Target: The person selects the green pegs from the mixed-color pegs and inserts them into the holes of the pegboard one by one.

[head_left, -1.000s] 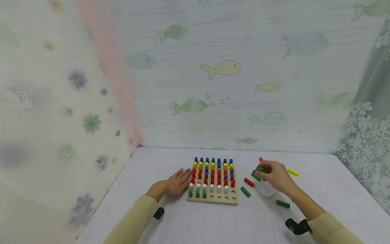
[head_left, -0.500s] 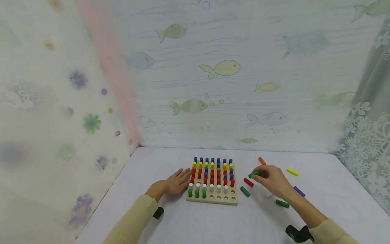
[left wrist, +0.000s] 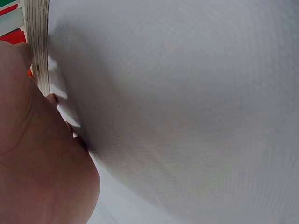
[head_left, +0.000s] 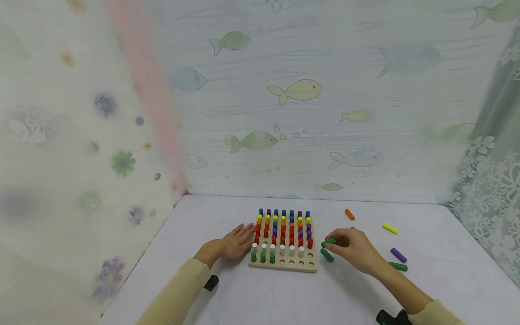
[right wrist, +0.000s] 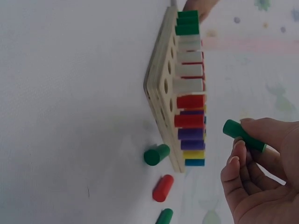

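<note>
My right hand point(head_left: 357, 249) pinches a green peg point(right wrist: 244, 135) between thumb and fingers, to the right of the wooden pegboard point(head_left: 284, 267). In the right wrist view the held peg is raised off the table, beside the board's rows. My left hand point(head_left: 234, 244) lies with fingers extended along the board's left edge, its thumb side at the wood. Blue, purple, yellow, orange, red and white pegs point(head_left: 292, 250) stand in the board. Three green pegs point(head_left: 263, 257) stand at the left of the front row, with bare holes to their right.
Loose pegs lie right of the board: a green peg point(head_left: 327, 255) near its edge, a red peg point(right wrist: 163, 188) mostly hidden in the head view, an orange peg point(head_left: 350, 214), a yellow peg point(head_left: 390, 229), a purple peg point(head_left: 398, 255) and another green peg point(head_left: 398, 266) by the right wrist.
My right hand has carried the green peg left and nearer, toward the board. The green peg near the right wrist has shifted to the right. My left hand stays put.
</note>
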Tool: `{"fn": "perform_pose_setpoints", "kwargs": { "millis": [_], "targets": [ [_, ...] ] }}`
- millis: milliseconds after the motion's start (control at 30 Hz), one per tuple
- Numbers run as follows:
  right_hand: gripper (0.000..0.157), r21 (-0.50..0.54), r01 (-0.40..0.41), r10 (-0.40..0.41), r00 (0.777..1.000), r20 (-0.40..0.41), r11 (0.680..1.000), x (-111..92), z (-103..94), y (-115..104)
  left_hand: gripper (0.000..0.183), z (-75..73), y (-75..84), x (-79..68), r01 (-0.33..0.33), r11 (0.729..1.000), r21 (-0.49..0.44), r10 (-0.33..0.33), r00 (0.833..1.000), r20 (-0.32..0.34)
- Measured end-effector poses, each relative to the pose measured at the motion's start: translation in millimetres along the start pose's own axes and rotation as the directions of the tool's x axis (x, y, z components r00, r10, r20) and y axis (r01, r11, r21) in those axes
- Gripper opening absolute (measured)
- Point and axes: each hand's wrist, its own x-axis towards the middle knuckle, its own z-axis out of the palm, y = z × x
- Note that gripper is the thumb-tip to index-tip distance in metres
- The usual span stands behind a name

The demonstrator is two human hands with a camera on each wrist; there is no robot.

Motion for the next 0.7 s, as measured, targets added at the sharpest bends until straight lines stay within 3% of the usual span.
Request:
{"fn": "perform_pose_setpoints", "kwargs": {
  "millis": [700],
  "targets": [
    [0.013,0.040,0.051,-0.053,0.997,0.059,0.998,5.0,34.3,-17.7,0.061,-0.8,-0.2,0.0,-0.019,1.000,0.004,0.019,1.000,0.010]
  ]
}}
